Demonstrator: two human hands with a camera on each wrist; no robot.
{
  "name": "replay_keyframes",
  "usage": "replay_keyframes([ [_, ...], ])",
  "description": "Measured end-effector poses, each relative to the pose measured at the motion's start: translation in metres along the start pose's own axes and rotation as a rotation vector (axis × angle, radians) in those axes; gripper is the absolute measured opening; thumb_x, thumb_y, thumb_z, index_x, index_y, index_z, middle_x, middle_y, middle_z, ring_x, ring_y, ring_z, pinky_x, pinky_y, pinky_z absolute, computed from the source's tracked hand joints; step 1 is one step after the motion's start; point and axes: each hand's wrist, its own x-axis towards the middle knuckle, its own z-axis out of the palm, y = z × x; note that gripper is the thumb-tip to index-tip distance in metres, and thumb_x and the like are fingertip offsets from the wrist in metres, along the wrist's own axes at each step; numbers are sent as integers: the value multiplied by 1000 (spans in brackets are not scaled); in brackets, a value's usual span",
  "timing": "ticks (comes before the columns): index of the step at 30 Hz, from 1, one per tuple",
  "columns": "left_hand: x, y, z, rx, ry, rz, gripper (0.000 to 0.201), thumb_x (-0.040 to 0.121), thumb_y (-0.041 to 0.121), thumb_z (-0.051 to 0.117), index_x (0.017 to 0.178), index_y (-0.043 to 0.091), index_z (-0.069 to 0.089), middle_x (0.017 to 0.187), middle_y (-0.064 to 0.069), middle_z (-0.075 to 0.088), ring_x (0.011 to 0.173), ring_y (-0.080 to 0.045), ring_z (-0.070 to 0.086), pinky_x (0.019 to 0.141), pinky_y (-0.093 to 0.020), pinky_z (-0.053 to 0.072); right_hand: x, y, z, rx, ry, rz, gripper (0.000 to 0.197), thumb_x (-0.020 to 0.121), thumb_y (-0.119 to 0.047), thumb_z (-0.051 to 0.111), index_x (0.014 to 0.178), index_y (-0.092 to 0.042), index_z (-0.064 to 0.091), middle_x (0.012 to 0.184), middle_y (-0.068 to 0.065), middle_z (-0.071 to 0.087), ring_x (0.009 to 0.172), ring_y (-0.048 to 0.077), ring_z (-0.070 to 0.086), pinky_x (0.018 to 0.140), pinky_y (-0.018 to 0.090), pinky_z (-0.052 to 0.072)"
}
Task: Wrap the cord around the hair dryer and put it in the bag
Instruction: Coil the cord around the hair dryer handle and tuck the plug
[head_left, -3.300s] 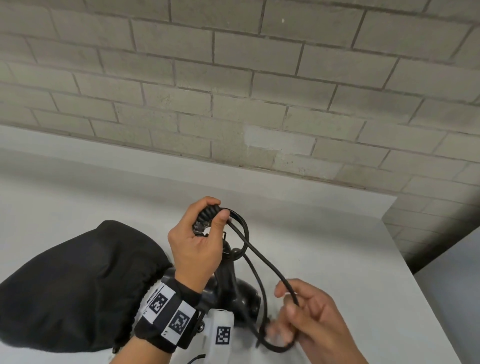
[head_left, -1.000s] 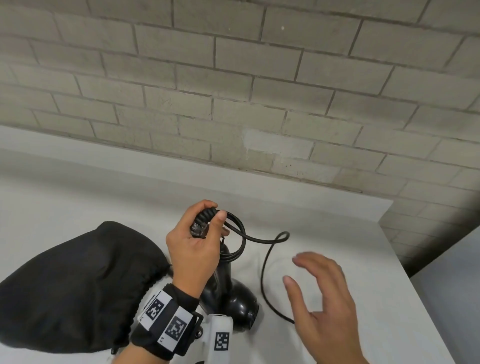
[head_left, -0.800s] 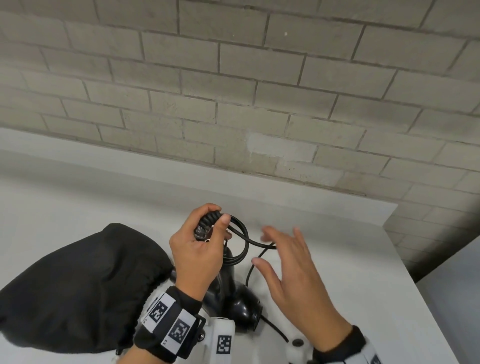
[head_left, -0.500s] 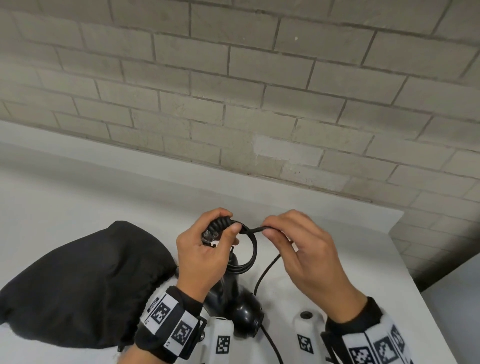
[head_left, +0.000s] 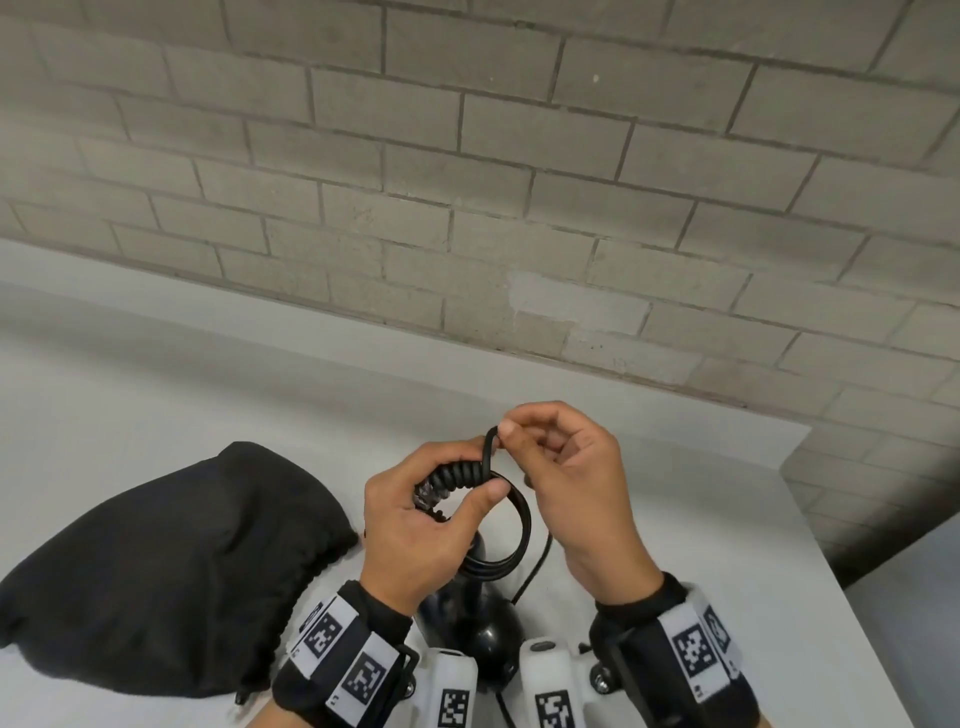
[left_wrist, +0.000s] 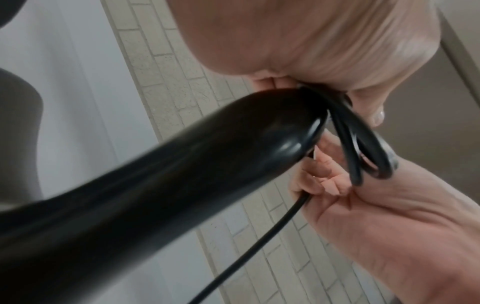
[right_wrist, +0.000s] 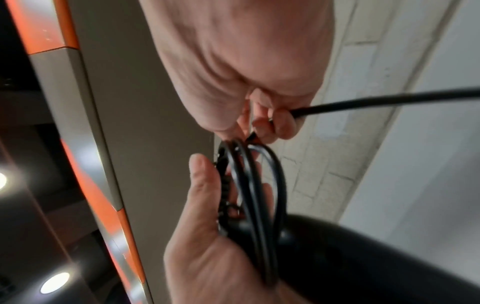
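The black hair dryer (head_left: 480, 631) stands head down on the white table, handle (left_wrist: 161, 174) pointing up. My left hand (head_left: 421, 519) grips the top of the handle and the ribbed cord collar (head_left: 457, 475), pinning several cord loops (head_left: 511, 540) there. My right hand (head_left: 561, 467) pinches the black cord (head_left: 488, 441) just above the collar. In the right wrist view the loose cord (right_wrist: 389, 100) runs off to the right from those fingers. The black drawstring bag (head_left: 156, 561) lies to the left of the dryer.
A grey brick wall (head_left: 467, 182) backs the white table (head_left: 701, 571). The table's right edge (head_left: 841, 582) drops off near my right wrist. The loose cord (head_left: 530, 577) trails down between my wrists.
My right hand let go of the cord low on the table, rose to the handle top and pinched the cord there, lifting it over the collar. The left hand kept its grip.
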Motion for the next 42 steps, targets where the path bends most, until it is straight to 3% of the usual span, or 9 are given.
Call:
replay_keyframes([
  [5, -3, -6, -2, 73, 67, 16, 26, 84, 44, 73, 95, 21, 71, 104, -12, 73, 124, -20, 59, 93, -41, 53, -12, 13, 5, 2, 65, 111, 5, 88, -18, 71, 85, -17, 75, 87, 0, 76, 79, 24, 72, 80, 35, 58],
  [12, -2, -4, -2, 103, 182, -5, 29, 86, 55, 66, 97, 27, 68, 105, -1, 64, 109, -19, 62, 89, -25, 51, -33, 13, -3, 23, -131, 114, 22, 90, -37, 65, 97, -19, 76, 85, -5, 74, 70, 2, 62, 72, 24, 52],
  [16, -3, -2, -1, 75, 163, -30, 27, 88, 44, 68, 94, 18, 70, 96, -6, 70, 110, -24, 64, 89, -37, 54, -42, 23, -7, 9, -245, 154, 23, 80, -14, 79, 102, -16, 73, 100, 6, 75, 92, 20, 72, 85, 41, 59],
  [22, -4, 11, 3, -18, 151, -152, 21, 82, 32, 72, 94, 16, 70, 90, 5, 73, 85, -11, 71, 77, -15, 52, -38, 27, -14, -38, -263, 162, 15, 79, -9, 78, 92, -16, 74, 90, 9, 73, 91, 35, 68, 87, 56, 55],
  [27, -3, 18, 9, -70, 193, -290, 17, 80, 30, 79, 90, 18, 73, 83, 1, 74, 81, -16, 70, 76, -21, 54, -37, 24, -15, -187, -236, 73, 13, 81, -14, 76, 87, -25, 71, 86, -6, 71, 89, 14, 67, 87, 35, 54],
  [31, -1, 22, 15, -81, 253, -306, 14, 78, 24, 76, 88, 15, 73, 82, 3, 74, 79, -10, 70, 74, -15, 52, -51, 28, -2, -459, 105, -143, 35, 78, -24, 79, 103, -35, 58, 106, -23, 61, 100, 6, 56, 85, 16, 42],
  [35, -2, 24, 20, -61, 261, -279, 13, 79, 21, 76, 89, 13, 72, 84, 3, 74, 79, -10, 71, 73, -13, 52, -62, 40, 10, -829, 172, -547, 25, 87, -18, 65, 109, -23, 54, 99, -12, 59, 89, 13, 55, 74, 28, 50],
  [39, -2, 23, 20, -32, 262, -237, 17, 78, 23, 75, 91, 11, 72, 83, 1, 73, 80, -8, 70, 74, -13, 52, -63, 34, 13, -937, 158, -483, 21, 94, -24, 55, 112, -15, 62, 86, -10, 58, 76, 17, 58, 60, 30, 55],
  [42, -2, 20, 20, 8, 259, -202, 24, 77, 23, 75, 93, 7, 71, 89, -6, 72, 82, -7, 70, 75, -11, 50, -62, 18, 13, -768, 41, -189, 14, 95, -20, 60, 106, -25, 66, 80, -22, 60, 87, 6, 57, 69, 20, 52],
])
